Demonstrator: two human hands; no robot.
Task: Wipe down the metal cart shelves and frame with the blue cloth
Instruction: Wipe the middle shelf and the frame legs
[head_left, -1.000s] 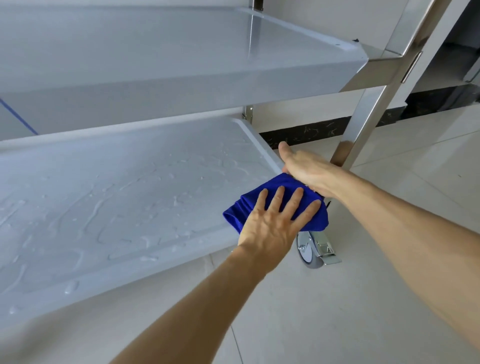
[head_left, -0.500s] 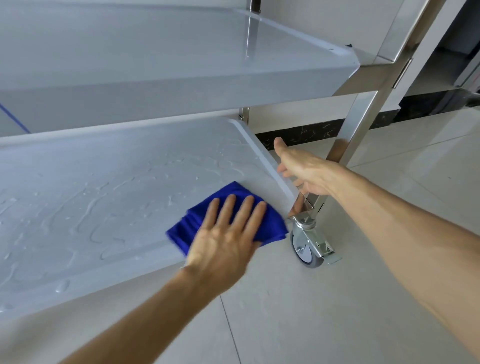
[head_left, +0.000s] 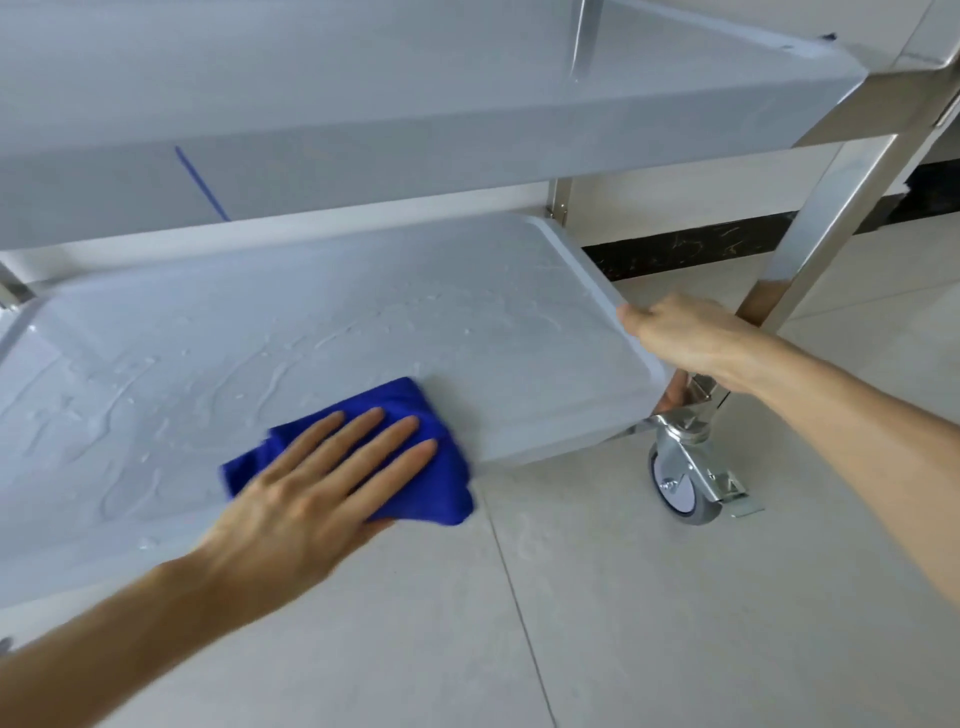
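The metal cart's lower shelf (head_left: 322, 322) is wet, with streaks and drops of water across it. A folded blue cloth (head_left: 441, 467) lies on the shelf's front edge, a little right of the middle. My left hand (head_left: 322, 488) presses flat on the cloth with straight fingers. My right hand (head_left: 685, 343) grips the shelf's right rim near the front corner, thumb on top and fingers curled under. The upper shelf (head_left: 415, 104) juts out above. A shiny frame post (head_left: 831, 218) rises behind my right hand.
A grey caster wheel (head_left: 680, 483) with a metal brake tab stands under the front right corner. Pale floor tiles (head_left: 675, 623) spread in front and to the right. A dark skirting strip (head_left: 691, 244) runs along the wall behind the cart.
My left hand has slid the cloth leftward along the lower shelf's front edge, away from the right corner. My right hand left the cloth and now holds the shelf's right rim.
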